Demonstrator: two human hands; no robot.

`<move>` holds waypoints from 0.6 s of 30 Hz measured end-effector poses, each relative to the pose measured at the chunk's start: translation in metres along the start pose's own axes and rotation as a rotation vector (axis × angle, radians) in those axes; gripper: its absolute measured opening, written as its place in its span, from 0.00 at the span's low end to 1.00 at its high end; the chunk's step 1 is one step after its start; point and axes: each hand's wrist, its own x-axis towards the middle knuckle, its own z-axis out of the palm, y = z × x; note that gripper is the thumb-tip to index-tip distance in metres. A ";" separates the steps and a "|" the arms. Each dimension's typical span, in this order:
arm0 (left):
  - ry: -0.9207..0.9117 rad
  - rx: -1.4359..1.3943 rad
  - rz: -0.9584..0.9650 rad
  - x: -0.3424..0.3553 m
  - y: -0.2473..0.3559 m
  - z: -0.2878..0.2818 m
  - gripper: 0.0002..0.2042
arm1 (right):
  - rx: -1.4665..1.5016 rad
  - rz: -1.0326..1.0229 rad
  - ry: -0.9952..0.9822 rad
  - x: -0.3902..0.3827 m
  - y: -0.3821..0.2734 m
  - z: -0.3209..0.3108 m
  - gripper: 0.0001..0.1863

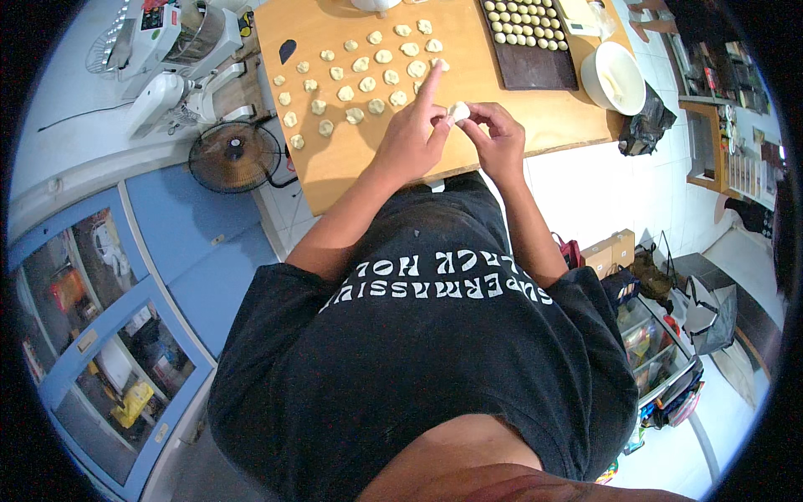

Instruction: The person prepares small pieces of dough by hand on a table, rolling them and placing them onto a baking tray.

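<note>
A small pale piece of dough [458,110] is held up between my two hands, over the near edge of the wooden table [335,180]. The thumb and curled fingers of my left hand [410,138] pinch it from one side, while the index finger points away from me. From the other side, my right hand [499,142] grips it with thumb and bent fingers. Flattened, uneven dough pieces [367,84] lie in loose rows to the left and beyond. At the far right, a dark tray [539,77] carries rows of smooth round dough balls [525,29].
Right of the tray stand a white bucket [615,77] and a kitchen scale [579,17]. A dark plastic bag [648,121] hangs by the table's right edge. A black fan [234,156] and a white stand mixer [171,105] are on the left. Another person's hand [640,25] shows at upper right.
</note>
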 end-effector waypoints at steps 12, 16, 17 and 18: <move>-0.080 0.033 0.036 0.000 -0.032 0.015 0.39 | 0.025 0.049 -0.149 -0.013 -0.004 -0.005 0.15; -0.174 -0.070 -0.132 0.011 -0.036 0.019 0.39 | 0.369 0.387 -0.135 -0.018 0.028 -0.001 0.16; -0.211 -0.129 -0.260 0.014 -0.038 0.020 0.39 | 0.379 0.455 -0.050 -0.018 0.040 0.001 0.16; -0.203 -0.125 -0.263 0.015 -0.058 0.023 0.39 | 0.392 0.520 0.023 -0.018 0.054 0.006 0.16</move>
